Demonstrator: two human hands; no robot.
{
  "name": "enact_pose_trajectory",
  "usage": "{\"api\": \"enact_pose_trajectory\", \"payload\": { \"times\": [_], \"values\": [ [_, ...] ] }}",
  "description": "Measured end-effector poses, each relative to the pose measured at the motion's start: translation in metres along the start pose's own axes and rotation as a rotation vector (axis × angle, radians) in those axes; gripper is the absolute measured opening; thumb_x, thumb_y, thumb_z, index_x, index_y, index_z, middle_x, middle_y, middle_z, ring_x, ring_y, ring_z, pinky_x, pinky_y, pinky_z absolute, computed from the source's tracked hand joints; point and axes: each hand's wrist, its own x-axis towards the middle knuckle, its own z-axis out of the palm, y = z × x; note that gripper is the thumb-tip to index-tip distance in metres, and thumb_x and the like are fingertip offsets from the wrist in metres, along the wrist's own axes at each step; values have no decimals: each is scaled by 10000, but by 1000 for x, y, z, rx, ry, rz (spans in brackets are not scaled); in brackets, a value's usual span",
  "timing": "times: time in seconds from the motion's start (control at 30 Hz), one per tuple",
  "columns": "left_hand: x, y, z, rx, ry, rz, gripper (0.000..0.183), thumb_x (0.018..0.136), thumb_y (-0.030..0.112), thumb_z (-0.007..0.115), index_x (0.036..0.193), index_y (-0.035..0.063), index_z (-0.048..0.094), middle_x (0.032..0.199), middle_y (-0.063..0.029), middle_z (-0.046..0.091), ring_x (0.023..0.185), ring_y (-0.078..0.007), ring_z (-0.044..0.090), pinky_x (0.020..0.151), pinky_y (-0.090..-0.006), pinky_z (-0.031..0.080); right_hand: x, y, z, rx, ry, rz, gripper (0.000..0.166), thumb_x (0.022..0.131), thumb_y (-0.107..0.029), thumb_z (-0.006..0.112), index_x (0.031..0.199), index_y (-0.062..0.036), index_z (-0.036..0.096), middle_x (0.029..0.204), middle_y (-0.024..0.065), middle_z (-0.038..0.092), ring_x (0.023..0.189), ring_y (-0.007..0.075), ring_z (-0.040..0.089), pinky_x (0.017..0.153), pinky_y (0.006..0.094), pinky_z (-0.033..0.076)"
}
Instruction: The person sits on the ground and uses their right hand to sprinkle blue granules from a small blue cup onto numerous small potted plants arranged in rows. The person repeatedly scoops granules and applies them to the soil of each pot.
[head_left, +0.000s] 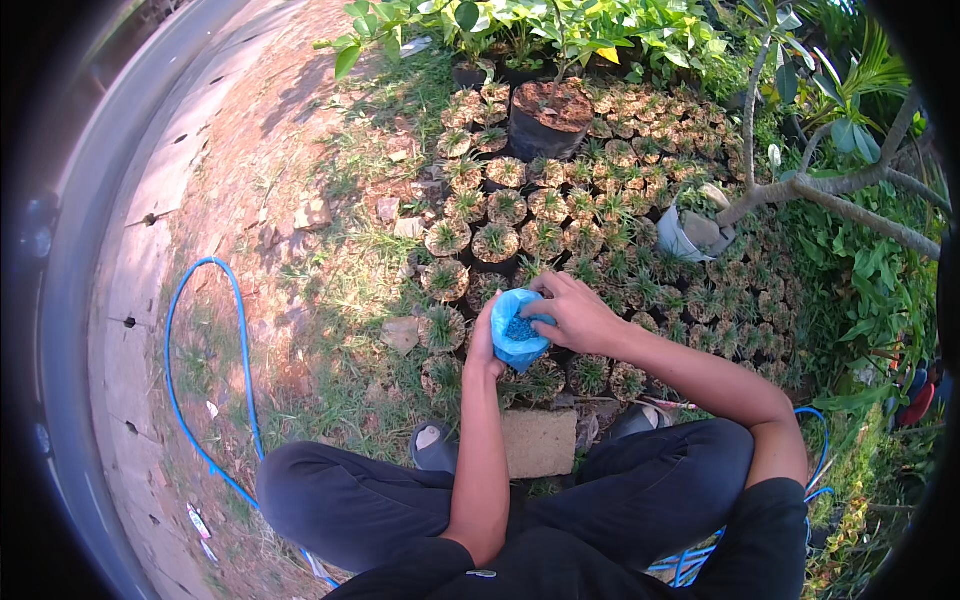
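A light blue plastic bag with its mouth folded open is cupped in my left hand, in front of my body. Dark blue granules lie inside it. The fingers of my right hand reach into the mouth of the bag from the right; whether they pinch any granules cannot be told. Beneath and beyond both hands stand rows of small potted plants with grassy leaves and pale fibrous material on top.
A large black pot with a sapling rises among the small ones. To the right are a broken white pot and a bare-branched tree. A concrete block lies between my feet; a blue hose loops at left beside a road.
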Motion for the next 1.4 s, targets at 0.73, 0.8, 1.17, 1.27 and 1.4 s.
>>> {"api": "enact_pose_trajectory", "payload": {
  "times": [0.73,0.8,1.17,1.27,1.4],
  "values": [
    [-4,-1,9,51,19,-32,468,948,472,409,1084,79,623,991,-87,673,876,-209,661,781,-372,558,-9,-5,15,23,121,31,166,771,-187,664,873,-59,634,1103,110,531,1011,284,525,867,388,421],
    [-5,1,11,27,-1,-31,431,965,434,399,1072,79,618,985,-80,668,880,-207,658,773,-371,557,-11,-3,22,136,156,32,171,769,-191,665,867,-56,631,1125,122,518,1033,292,503,895,380,408],
    [3,-8,11,61,26,-5,452,962,449,398,1054,75,635,971,-92,680,881,-224,665,786,-394,560,-9,16,-12,267,543,186,167,788,-177,642,861,-32,603,1106,119,487,1070,304,413,951,417,336],
    [5,-10,12,61,57,0,445,957,450,414,1037,77,642,959,-91,683,873,-226,665,791,-401,559,-10,65,-12,193,649,312,164,793,-174,635,854,-27,597,1054,122,491,1045,307,421,937,399,348],
    [5,-9,11,49,62,-18,440,954,450,422,1030,79,647,964,-90,684,871,-228,665,795,-405,556,-38,128,5,30,551,480,159,795,-175,635,862,-32,613,1027,121,498,1016,313,445,897,397,379]
  ]
}}
